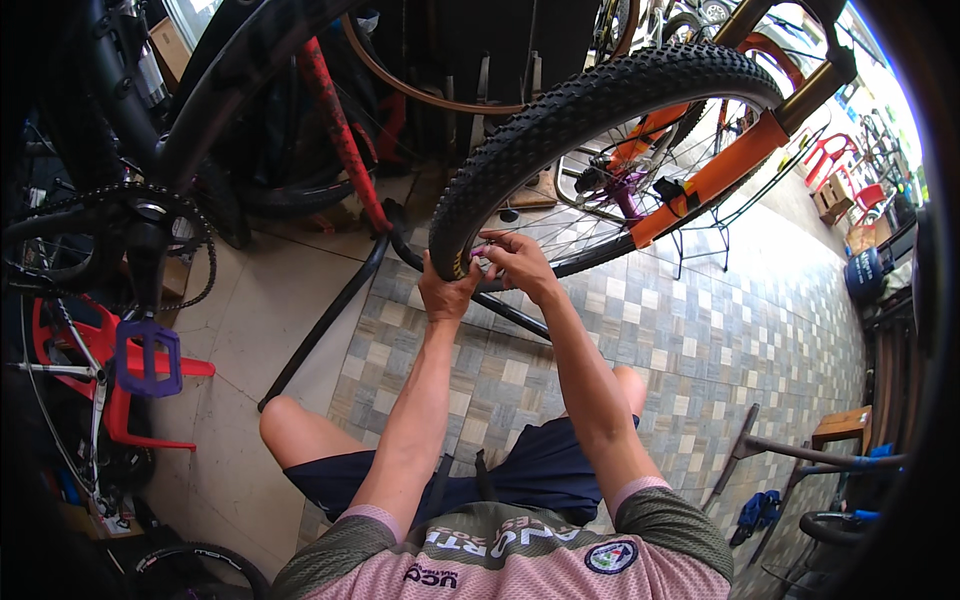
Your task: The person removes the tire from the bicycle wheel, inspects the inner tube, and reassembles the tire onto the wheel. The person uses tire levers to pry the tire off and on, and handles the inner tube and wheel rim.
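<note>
A bicycle front wheel with a knobby black tyre (560, 110) hangs in an orange fork (715, 175) in front of me. My left hand (445, 290) grips the lower edge of the tyre and rim from below. My right hand (515, 262) is just beside it, fingers pinched on a small pink piece at the rim, which looks like a valve. Spokes and a purple hub (625, 190) show behind my hands. I am crouched, with both knees below my forearms.
The bike's black frame, chainring and chain (150, 215) with a purple pedal (148, 358) are at the left, over a red plastic stool (110, 370). A black stand bar (330, 320) crosses the tiled floor. More wheels lean behind; a small wooden stool (845, 425) stands at the right.
</note>
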{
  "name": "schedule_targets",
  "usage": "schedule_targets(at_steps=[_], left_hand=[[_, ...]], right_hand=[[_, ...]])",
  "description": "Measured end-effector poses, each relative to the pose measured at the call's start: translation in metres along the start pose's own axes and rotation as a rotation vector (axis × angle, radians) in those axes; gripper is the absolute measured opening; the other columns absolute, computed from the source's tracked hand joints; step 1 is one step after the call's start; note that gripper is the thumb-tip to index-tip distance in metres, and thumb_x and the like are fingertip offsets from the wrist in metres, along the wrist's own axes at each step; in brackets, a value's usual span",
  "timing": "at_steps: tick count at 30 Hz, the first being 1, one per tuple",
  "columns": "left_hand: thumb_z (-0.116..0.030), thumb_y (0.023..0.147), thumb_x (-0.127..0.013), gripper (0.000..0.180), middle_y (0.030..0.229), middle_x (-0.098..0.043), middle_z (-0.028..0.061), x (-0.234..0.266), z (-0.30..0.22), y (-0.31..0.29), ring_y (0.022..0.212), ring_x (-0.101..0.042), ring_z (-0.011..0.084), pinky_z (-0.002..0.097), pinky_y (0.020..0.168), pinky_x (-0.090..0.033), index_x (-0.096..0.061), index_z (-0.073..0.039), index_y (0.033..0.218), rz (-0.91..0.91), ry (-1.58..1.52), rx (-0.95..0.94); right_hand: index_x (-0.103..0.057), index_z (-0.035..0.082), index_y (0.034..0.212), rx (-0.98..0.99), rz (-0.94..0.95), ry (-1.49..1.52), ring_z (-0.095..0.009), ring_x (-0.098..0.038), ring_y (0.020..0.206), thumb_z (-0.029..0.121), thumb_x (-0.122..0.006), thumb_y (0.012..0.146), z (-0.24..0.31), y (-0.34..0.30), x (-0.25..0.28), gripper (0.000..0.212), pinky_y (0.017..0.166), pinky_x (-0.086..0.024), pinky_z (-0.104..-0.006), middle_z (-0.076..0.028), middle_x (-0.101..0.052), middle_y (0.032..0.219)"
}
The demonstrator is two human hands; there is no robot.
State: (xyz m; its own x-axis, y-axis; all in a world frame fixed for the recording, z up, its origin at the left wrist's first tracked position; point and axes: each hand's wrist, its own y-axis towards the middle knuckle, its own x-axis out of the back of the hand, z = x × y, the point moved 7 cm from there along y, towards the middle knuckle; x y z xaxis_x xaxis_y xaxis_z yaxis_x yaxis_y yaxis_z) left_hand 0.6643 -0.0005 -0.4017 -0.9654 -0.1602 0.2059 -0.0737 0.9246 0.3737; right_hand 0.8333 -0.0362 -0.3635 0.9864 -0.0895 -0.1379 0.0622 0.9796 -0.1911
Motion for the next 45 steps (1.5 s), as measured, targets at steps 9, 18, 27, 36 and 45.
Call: schedule_targets(at_steps=[9,18,27,36,45], left_hand=[[-0.032,0.077,-0.089,0.051,0.09,-0.076,0.0176,-0.004,-0.015,-0.002,0.086,-0.078,0.039,0.0457,0.07,-0.06,-0.062,-0.004,0.109,0.003,-0.04,-0.046],[-0.032,0.078,-0.089,0.05,0.088,-0.075,0.0172,-0.002,-0.021,-0.004,0.084,-0.077,0.0397,0.0457,0.071,-0.06,-0.06,-0.005,0.109,-0.026,-0.009,-0.059],[-0.032,0.078,-0.089,0.05,0.087,-0.074,0.0166,0.001,-0.04,-0.014,0.084,-0.077,0.0394,0.0466,0.072,-0.06,-0.058,-0.006,0.107,0.013,-0.02,-0.044],[-0.029,0.079,-0.088,0.049,0.089,-0.074,0.0137,0.006,-0.037,-0.013,0.083,-0.077,0.0347,0.0433,0.073,-0.059,-0.061,-0.006,0.112,0.017,0.026,-0.054],[-0.03,0.077,-0.089,0.044,0.084,-0.074,0.0135,0.004,-0.052,-0.007,0.081,-0.076,0.0353,0.0437,0.071,-0.059,-0.065,-0.006,0.105,-0.008,0.078,-0.109]], right_hand=[[-0.065,0.003,0.124,0.097,-0.071,0.127,-0.011,-0.068,0.077,-0.001,-0.06,0.096,-0.016,0.001,0.006,0.029,0.061,-0.051,-0.0229,-0.007,-0.074,0.113],[-0.066,0.005,0.121,0.107,-0.33,0.409,-0.011,-0.067,0.077,0.01,-0.061,0.103,-0.012,-0.021,0.046,0.019,0.057,-0.051,-0.0221,-0.002,-0.069,0.093],[-0.078,0.006,0.112,0.248,-0.166,-0.515,-0.017,-0.064,0.079,0.024,-0.077,0.096,0.003,-0.018,0.041,0.024,0.074,-0.05,-0.0317,-0.008,-0.07,0.086],[-0.079,0.006,0.108,0.393,-0.168,-0.648,-0.031,-0.071,0.096,0.023,-0.078,0.096,0.02,-0.019,0.025,0.02,0.085,-0.054,-0.0388,-0.015,-0.074,0.098],[-0.075,0.002,0.104,0.445,-0.257,-0.504,-0.024,-0.072,0.092,0.014,-0.076,0.097,0.017,-0.019,0.027,0.014,0.082,-0.054,-0.0346,-0.012,-0.077,0.099]])
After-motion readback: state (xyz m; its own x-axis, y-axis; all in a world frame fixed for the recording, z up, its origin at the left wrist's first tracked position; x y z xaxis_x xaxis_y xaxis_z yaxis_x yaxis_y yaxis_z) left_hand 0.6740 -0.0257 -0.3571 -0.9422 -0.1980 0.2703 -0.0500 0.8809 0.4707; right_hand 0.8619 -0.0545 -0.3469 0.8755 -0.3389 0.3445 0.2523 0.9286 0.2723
